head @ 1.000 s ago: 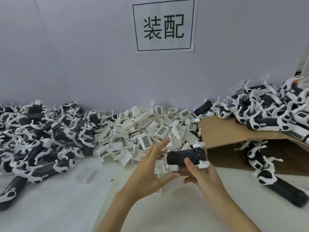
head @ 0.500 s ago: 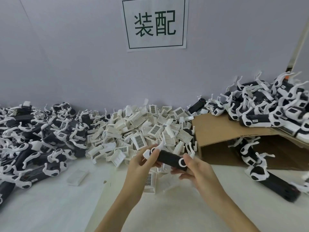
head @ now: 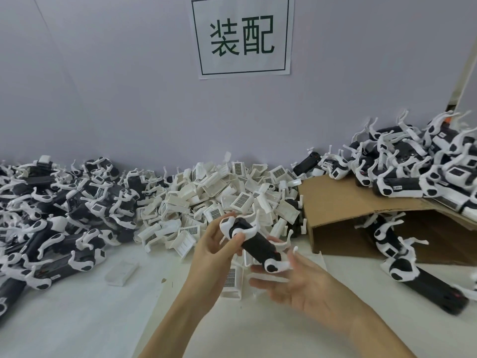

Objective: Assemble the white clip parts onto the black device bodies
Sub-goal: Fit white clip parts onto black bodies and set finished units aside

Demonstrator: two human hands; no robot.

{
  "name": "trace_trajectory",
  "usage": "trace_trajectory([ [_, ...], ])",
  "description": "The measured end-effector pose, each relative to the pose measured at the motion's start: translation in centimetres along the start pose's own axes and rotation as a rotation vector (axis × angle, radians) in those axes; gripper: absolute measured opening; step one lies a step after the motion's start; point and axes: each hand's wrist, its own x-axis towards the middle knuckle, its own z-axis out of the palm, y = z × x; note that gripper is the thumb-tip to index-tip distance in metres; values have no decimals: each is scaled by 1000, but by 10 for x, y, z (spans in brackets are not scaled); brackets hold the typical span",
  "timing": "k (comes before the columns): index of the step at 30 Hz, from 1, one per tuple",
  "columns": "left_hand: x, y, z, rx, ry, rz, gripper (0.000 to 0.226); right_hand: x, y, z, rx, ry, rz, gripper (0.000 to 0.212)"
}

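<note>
Task looks well underway but far from done: big heap of black device bodies w/ white arms already on them at left, another heap of the same at right on top of a cardboard box, and a couple more lying on the worktop in front of the box. Between the heaps, against the wall, sits a large pile of loose white clip parts, many w/ a grid-pattern label, so plenty appears left to fit; can't tell which heap is finished stock vs. waiting. A paper sign hangs on the wall above. The unit in hand, a black device body, is held in the air just in front of the clip pile, tilted, far end up-left, near end down-right, w/ white curved pieces at both ends. Left hand has a closed grip on the upper end, thumb and fingers pinching round the white piece there. Right hand is blurred, palm up, fingers mostly straight, under the lower end; grip reads as loose/open, cradling not clamping. No loose clip part visible in either hand, so probably this unit still needs one, though that's a guess.
</note>
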Motion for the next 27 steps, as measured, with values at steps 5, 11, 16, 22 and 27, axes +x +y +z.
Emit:
trace_trajectory([
  [5,-5,8,-1,171,-379,62,61,5,6,4,299,19,77,67],
  [11,-4,-4,8,217,-297,12,60,17,17,-1,243,237,-225,44],
  [16,-3,-5,16,105,-155,-31,41,16,15,0,240,297,-287,43],
  [22,-5,-6,25,-64,34,-56,48,15,13,7,133,293,-304,37],
  [27,-4,-3,20,-106,17,-69,50,10,4,4,-52,177,-197,37],
])
